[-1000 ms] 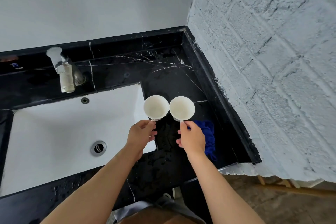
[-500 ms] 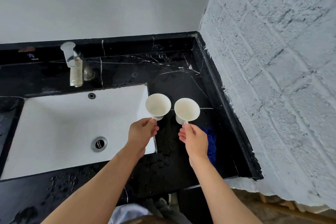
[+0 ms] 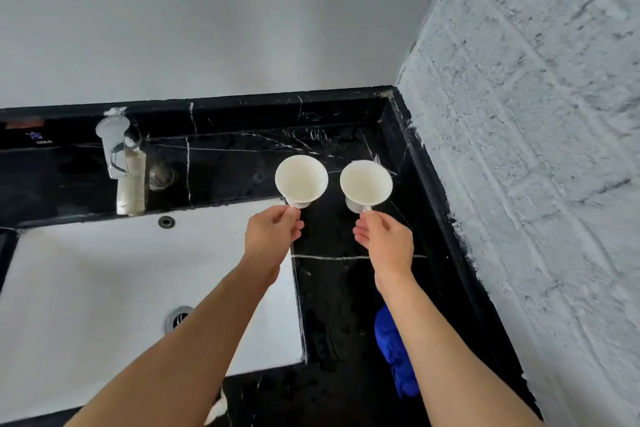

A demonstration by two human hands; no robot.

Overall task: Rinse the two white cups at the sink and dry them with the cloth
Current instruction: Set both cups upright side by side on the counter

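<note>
Two white cups are held upright by their handles above the black marble counter. My left hand [image 3: 272,234] pinches the handle of the left cup [image 3: 301,180], which hangs over the sink's right rear corner. My right hand [image 3: 386,243] pinches the handle of the right cup [image 3: 366,184] over the counter. Both cups look empty. The white sink [image 3: 86,288] lies to the left. A blue cloth [image 3: 394,354] lies on the counter, partly hidden under my right forearm.
A chrome tap [image 3: 119,156] stands behind the sink at the left, with an overflow hole [image 3: 166,221] below it and a drain [image 3: 178,317] in the basin. A white brick wall [image 3: 536,149] closes the right side. The counter [image 3: 332,305] looks wet.
Both hands have lifted the cups and spread them slightly apart. The camera has tilted, so the cloth now sits lower in view under my right forearm.
</note>
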